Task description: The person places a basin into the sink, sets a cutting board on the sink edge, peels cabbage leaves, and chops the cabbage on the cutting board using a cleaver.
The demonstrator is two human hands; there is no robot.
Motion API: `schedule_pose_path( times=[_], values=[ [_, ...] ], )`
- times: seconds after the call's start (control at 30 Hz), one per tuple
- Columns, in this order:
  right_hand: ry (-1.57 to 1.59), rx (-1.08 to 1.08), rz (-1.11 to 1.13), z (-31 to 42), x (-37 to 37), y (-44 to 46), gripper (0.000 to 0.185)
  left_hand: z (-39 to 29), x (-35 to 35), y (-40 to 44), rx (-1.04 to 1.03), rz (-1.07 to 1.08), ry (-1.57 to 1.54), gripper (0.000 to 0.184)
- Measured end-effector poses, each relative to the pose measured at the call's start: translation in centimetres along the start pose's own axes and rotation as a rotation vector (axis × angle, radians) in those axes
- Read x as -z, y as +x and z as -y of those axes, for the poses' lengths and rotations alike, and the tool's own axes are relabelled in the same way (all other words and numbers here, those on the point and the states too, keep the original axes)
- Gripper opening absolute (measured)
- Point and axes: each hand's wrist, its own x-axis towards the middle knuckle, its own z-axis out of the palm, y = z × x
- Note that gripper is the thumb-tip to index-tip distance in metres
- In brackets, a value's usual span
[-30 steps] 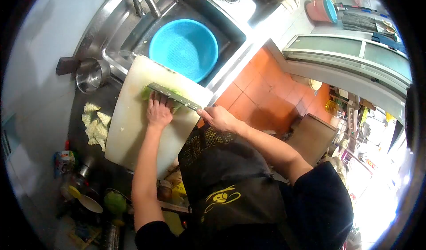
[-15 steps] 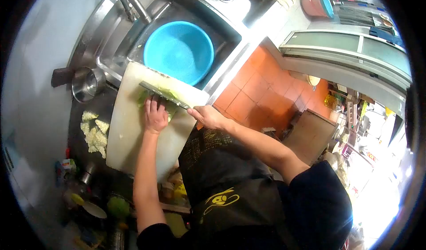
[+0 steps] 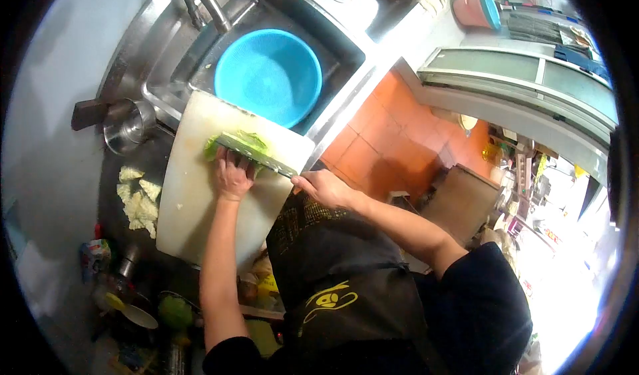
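The knife (image 3: 251,153) has shifted slightly toward the wearer, with more leafy greens (image 3: 251,139) showing beyond it on the cutting board (image 3: 196,198). The right hand (image 3: 326,187) wraps its fingers round the handle; the left hand (image 3: 234,177) covers the greens, pinch unclear. They seem partly cut. The apron's (image 3: 349,248) yellow emblem (image 3: 327,300) shows no readable word.

On my board (image 3: 190,175), near its far edge, greens (image 3: 251,137) flank the knife (image 3: 258,156), my left fingers (image 3: 231,160) before it. Beyond that edge a basin (image 3: 266,82) sits in the sink (image 3: 338,72); left of the board, leaves (image 3: 141,206) lie on the worktop (image 3: 112,205), a pot (image 3: 125,127) behind.
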Motion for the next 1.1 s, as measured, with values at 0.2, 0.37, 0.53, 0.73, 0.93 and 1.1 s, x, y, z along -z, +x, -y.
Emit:
schedule_pose_path(
  times=[0.2, 0.37, 0.53, 0.73, 0.93, 1.1],
  values=[
    [0.055, 0.067, -0.042, -0.6, -1.7, 3.6, 0.06, -0.2, 0.0, 0.0, -0.007, -0.1, 0.025, 0.033],
    [0.086, 0.055, -0.054, -0.4, -0.8, 3.4, 0.06, 0.5, -0.6, -0.7, 0.015, -0.063, 0.034, 0.032],
    [0.012, -0.001, 0.007, 0.0, -0.6, -0.1, 0.062, 0.4, -0.1, 0.0, -0.085, -0.127, -0.075, 0.036],
    [0.036, 0.021, -0.046, 0.0, -2.0, 3.0, 0.063, 0.0, 0.0, -0.1, -0.03, -0.091, -0.008, 0.037],
    [0.141, 0.028, -0.052, 0.8, -1.7, 4.1, 0.061, 0.5, -0.2, -0.4, -0.007, -0.09, 0.04, 0.036],
    [-0.011, -0.045, 0.014, 1.9, -0.5, 0.0, 0.064, 0.3, -0.2, -0.1, -0.068, -0.135, -0.057, 0.033]
  ],
)
